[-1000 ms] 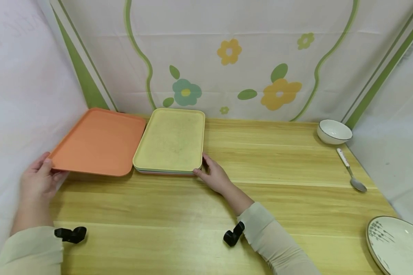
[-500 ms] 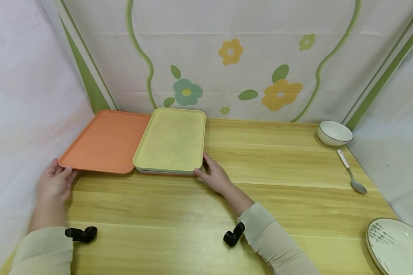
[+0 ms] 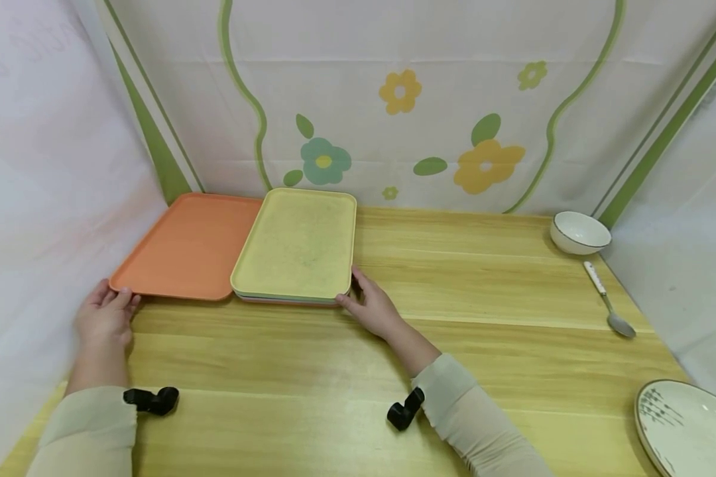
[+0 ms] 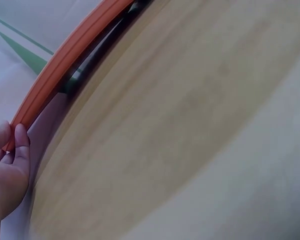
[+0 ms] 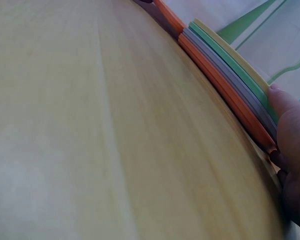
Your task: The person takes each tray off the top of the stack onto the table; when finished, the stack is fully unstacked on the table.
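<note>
My left hand (image 3: 104, 315) pinches the near-left corner of an orange tray (image 3: 185, 248), thumb on the rim and fingers beneath. In the left wrist view a dark gap shows between that tray's edge (image 4: 65, 60) and the table. To its right lies a stack of trays with a yellow tray (image 3: 295, 245) on top. Green, grey and orange rims (image 5: 225, 90) show below the yellow one in the right wrist view. My right hand (image 3: 372, 306) grips the stack's near-right corner, its thumb at the top rim and fingers at the side and lower edge. The orange tray's right edge meets the stack's left side.
A white bowl (image 3: 580, 233) stands at the back right, with a spoon (image 3: 608, 301) in front of it. A patterned plate (image 3: 692, 424) sits at the near-right edge of the wooden table (image 3: 262, 391). Cloth walls (image 3: 358, 99) enclose the back and sides.
My left hand has moved right with the orange tray, bringing it against the stack and slightly under its left side in view. The right hand and the stack have stayed put.
</note>
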Available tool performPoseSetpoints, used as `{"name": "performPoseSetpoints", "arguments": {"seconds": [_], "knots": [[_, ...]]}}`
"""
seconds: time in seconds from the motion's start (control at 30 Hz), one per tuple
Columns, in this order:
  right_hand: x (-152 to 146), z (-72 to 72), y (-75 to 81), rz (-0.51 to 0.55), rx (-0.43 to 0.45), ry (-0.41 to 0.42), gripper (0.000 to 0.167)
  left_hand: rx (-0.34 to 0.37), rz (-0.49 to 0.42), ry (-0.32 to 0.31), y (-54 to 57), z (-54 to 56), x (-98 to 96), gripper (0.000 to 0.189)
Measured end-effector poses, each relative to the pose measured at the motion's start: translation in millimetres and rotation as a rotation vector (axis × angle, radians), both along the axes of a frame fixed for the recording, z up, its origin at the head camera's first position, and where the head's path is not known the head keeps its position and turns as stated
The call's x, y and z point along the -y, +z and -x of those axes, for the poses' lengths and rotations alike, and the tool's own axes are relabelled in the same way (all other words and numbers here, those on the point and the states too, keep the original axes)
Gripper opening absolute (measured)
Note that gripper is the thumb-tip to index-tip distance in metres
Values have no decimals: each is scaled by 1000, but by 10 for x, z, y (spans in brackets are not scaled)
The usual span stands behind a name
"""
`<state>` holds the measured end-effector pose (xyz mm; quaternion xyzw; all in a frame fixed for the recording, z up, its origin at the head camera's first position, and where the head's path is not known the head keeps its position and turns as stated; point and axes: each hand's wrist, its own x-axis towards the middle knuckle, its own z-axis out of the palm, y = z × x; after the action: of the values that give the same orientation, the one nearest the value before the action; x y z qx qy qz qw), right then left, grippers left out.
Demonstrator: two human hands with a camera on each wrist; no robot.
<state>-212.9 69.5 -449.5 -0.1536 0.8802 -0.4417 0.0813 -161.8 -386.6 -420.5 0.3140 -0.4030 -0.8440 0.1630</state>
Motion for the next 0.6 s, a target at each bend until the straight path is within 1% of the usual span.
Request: {"name": "performPoseSetpoints", "arguments": {"seconds": [0.1,0.23,0.43,0.53,0.6], "knots": [[-3,-7,2,3,2,0,84,31,23,19,-4,36,-19,82],[-2,-15,2,7,-1,2,83,66,49,24,-11,64,-34,80],[-11,-20,-5,1,0,4,82,88,78,-1,-28,87,-36,83],[-13,-17,3,1,1,5,82,125,122,-18,-34,100,-37,83],[-13,-14,6,1,1,5,82,175,193,-36,-34,109,-47,81]]}}
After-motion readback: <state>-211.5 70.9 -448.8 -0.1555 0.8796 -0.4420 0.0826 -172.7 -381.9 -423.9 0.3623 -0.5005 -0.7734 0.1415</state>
